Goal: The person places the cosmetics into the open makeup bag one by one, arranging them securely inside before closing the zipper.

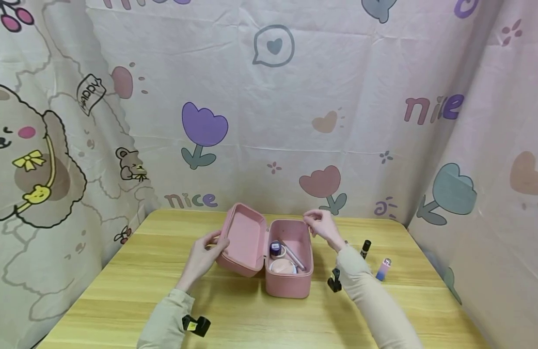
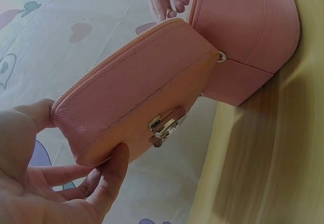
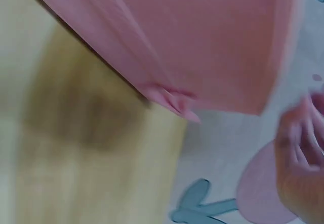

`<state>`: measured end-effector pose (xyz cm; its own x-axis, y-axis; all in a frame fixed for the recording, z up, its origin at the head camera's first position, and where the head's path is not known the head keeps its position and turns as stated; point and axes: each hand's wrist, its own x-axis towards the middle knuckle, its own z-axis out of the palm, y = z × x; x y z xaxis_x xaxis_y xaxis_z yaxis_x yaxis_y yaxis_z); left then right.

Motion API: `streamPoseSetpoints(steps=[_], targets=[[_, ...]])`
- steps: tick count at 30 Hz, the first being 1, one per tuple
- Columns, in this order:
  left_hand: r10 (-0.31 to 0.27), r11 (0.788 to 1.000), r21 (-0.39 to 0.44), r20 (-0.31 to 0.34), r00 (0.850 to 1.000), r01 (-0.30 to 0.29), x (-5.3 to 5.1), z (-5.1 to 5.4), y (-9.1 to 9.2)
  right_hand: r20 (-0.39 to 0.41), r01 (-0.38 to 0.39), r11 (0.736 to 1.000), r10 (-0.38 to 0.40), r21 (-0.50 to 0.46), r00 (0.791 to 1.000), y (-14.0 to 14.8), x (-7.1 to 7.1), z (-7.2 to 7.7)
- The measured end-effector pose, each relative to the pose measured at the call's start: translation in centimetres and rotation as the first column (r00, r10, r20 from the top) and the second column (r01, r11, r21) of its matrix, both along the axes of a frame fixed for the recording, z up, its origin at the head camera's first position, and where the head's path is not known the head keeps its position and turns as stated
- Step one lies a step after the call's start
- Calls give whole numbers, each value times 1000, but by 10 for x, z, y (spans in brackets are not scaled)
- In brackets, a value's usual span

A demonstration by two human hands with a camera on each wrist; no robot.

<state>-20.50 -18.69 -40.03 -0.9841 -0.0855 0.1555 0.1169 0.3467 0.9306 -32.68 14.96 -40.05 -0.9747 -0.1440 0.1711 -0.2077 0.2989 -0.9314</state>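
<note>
A pink zippered cosmetic case (image 1: 288,286) stands on the table with its lid (image 1: 245,237) swung out to the left. My left hand (image 1: 203,257) grips the lid's outer end, thumb and fingers on opposite sides; a gold clasp (image 2: 168,127) shows on the lid in the left wrist view. Inside the case lie a dark blue-capped jar (image 1: 275,248), a slim silvery-pink tube (image 1: 295,257) and a round pale compact (image 1: 283,266). By the case's far right corner is my right hand (image 1: 322,225), its fingers loosely bent and holding nothing; the right wrist view is blurred.
Right of the case stand a black tube (image 1: 366,247) and a pink-to-blue tube (image 1: 384,269). Another small item is mostly hidden by the right sleeve (image 1: 360,276). A printed cloth (image 1: 269,121) hangs behind the wooden table (image 1: 164,242) and along both sides.
</note>
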Motion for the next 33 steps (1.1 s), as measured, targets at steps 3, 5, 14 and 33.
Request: streamPoseSetpoints(steps=[3, 5, 14, 33], targets=[[3, 1000, 1, -9, 1000, -3, 1, 0, 0, -23, 158, 976, -163, -152, 986, 0, 8, -15], [6, 1000, 2, -9, 1000, -6, 0, 0, 0, -5, 233, 947, -240, -221, 971, 1, 14, -21], [5, 1000, -6, -8, 1000, -5, 1, 0, 2, 12, 372, 920, -373, -125, 928, 16, 36, -39], [5, 1000, -23, -15, 1000, -5, 0, 0, 1, 66, 137, 763, -230, 632, 971, 48, 59, -59]])
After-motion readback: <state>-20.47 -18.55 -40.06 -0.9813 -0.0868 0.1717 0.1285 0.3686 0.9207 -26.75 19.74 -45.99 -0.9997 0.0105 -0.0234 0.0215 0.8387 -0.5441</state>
